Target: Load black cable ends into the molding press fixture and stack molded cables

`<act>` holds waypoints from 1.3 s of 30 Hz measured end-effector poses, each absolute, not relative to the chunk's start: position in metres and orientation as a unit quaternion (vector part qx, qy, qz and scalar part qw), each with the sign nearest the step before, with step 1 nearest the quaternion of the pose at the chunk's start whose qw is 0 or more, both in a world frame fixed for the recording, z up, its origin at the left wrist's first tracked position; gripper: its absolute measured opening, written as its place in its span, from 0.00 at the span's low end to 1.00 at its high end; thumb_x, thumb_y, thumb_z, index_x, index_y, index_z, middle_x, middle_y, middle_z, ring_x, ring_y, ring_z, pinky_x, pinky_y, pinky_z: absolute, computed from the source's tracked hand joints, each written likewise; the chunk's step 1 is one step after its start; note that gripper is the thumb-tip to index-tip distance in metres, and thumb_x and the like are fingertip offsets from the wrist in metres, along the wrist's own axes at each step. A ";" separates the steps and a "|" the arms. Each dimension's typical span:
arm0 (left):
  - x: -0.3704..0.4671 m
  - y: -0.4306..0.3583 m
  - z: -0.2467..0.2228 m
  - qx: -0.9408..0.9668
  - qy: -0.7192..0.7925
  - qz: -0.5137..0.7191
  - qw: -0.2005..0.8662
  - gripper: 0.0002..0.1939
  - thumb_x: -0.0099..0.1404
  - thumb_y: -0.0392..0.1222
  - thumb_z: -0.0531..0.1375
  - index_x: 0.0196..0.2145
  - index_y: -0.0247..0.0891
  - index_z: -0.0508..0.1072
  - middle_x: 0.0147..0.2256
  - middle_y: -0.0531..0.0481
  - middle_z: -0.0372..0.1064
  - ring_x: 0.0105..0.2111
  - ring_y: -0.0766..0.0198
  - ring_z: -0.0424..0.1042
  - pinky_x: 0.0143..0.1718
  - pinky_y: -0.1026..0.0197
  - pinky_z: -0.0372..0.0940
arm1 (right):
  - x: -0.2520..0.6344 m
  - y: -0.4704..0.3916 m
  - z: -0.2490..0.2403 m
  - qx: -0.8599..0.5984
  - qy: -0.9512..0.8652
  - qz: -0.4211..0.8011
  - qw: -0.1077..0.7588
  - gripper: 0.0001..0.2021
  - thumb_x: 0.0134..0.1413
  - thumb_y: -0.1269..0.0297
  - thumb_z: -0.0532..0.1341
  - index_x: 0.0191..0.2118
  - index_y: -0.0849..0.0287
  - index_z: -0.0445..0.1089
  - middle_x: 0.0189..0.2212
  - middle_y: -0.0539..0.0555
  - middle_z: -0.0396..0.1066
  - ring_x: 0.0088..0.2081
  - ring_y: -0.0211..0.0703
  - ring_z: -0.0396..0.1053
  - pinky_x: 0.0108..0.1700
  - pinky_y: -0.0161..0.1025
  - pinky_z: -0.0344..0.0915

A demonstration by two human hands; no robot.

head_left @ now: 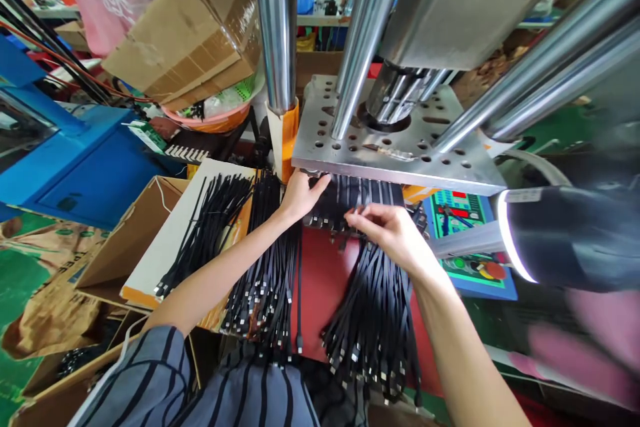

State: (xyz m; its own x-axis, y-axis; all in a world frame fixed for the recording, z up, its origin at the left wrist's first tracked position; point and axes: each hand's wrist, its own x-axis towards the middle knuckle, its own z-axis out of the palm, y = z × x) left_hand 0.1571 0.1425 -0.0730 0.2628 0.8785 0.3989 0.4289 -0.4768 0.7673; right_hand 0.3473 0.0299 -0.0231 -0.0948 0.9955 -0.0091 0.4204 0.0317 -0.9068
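Hands at a press, seen from above. Beneath the near edge of the perforated metal plate (320,155), a row of black cables (357,192) lies side by side between the two hands, spread flat probably so that each can be reached singly. The left hand (299,197) rests at the row's left end, thumb extended toward the right hand; its fingers are partly hidden, so whether it grasps anything cannot be told. The right hand (393,232) brings thumb and forefinger together at the row's near edge; whether a cable end is pinched there is too small to tell. Below the right hand, a thick cable bunch (373,320) hangs over the red work surface (323,270), its connectors toward the person. Under the left forearm lies a second bunch (263,280); farther left, a third bunch (213,213) rests on a white board (165,240), seemingly kept apart to prevent tangling and stay within reach.
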 end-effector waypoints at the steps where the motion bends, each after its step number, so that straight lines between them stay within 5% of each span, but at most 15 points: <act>1: 0.154 0.139 -0.073 0.752 0.432 0.428 0.253 0.12 0.72 0.37 0.61 0.51 0.31 0.77 0.50 0.37 0.78 0.55 0.50 0.76 0.60 0.47 0.69 | 0.349 0.046 -0.025 -0.567 -0.624 0.397 0.364 0.24 0.59 0.42 0.65 0.24 0.58 0.68 0.23 0.48 0.64 0.26 0.37 0.54 0.30 0.38 0.51; 4: 0.136 0.118 -0.071 0.824 0.350 0.403 0.188 0.21 0.74 0.40 0.59 0.62 0.34 0.68 0.60 0.36 0.71 0.63 0.52 0.69 0.66 0.47 0.65 | 0.350 0.078 -0.035 -0.568 -0.646 0.367 0.354 0.26 0.58 0.38 0.64 0.25 0.58 0.69 0.23 0.48 0.63 0.26 0.37 0.54 0.31 0.38 0.51; 10: 0.112 0.096 -0.069 0.956 0.145 0.240 0.084 0.18 0.74 0.40 0.58 0.59 0.34 0.73 0.61 0.36 0.71 0.64 0.50 0.68 0.65 0.40 0.66 | 0.351 0.098 -0.047 -0.556 -0.677 0.334 0.348 0.24 0.58 0.39 0.64 0.28 0.58 0.74 0.27 0.51 0.72 0.30 0.42 0.63 0.37 0.40 0.59; 15: 0.117 0.099 -0.069 0.965 0.142 0.214 0.047 0.16 0.74 0.38 0.58 0.56 0.33 0.75 0.62 0.37 0.70 0.64 0.49 0.68 0.65 0.42 0.65 | 0.354 0.098 -0.053 -0.551 -0.679 0.317 0.368 0.19 0.61 0.45 0.64 0.31 0.58 0.75 0.31 0.53 0.76 0.32 0.44 0.66 0.39 0.41 0.61; 20: 0.127 0.097 -0.068 0.958 0.164 0.237 0.014 0.12 0.76 0.38 0.56 0.51 0.32 0.77 0.59 0.36 0.74 0.60 0.51 0.73 0.61 0.45 0.69 | 0.359 0.095 -0.058 -0.551 -0.650 0.347 0.391 0.17 0.60 0.49 0.66 0.29 0.59 0.72 0.48 0.59 0.79 0.32 0.41 0.67 0.34 0.40 0.60; 26: 0.137 0.099 -0.074 0.938 0.184 0.291 0.045 0.11 0.75 0.41 0.59 0.44 0.33 0.80 0.51 0.39 0.80 0.55 0.53 0.78 0.57 0.48 0.73 | 0.358 0.094 -0.058 -0.547 -0.659 0.329 0.398 0.15 0.61 0.53 0.65 0.28 0.59 0.71 0.47 0.59 0.80 0.33 0.42 0.69 0.37 0.41 0.61; 33: 0.133 0.103 -0.072 0.956 0.140 0.258 -0.001 0.12 0.77 0.39 0.56 0.47 0.31 0.78 0.55 0.37 0.77 0.58 0.53 0.76 0.59 0.49 0.71 | 0.356 0.091 -0.054 -0.549 -0.657 0.328 0.400 0.16 0.60 0.53 0.64 0.27 0.59 0.71 0.47 0.59 0.80 0.26 0.36 0.62 0.32 0.39 0.60; 39: 0.131 0.087 -0.064 0.967 0.181 0.178 -0.033 0.20 0.74 0.46 0.59 0.59 0.33 0.72 0.63 0.33 0.68 0.66 0.48 0.65 0.68 0.43 0.61 | 0.356 0.094 -0.057 -0.559 -0.654 0.316 0.399 0.17 0.59 0.50 0.64 0.27 0.59 0.71 0.48 0.60 0.80 0.20 0.33 0.60 0.25 0.37 0.59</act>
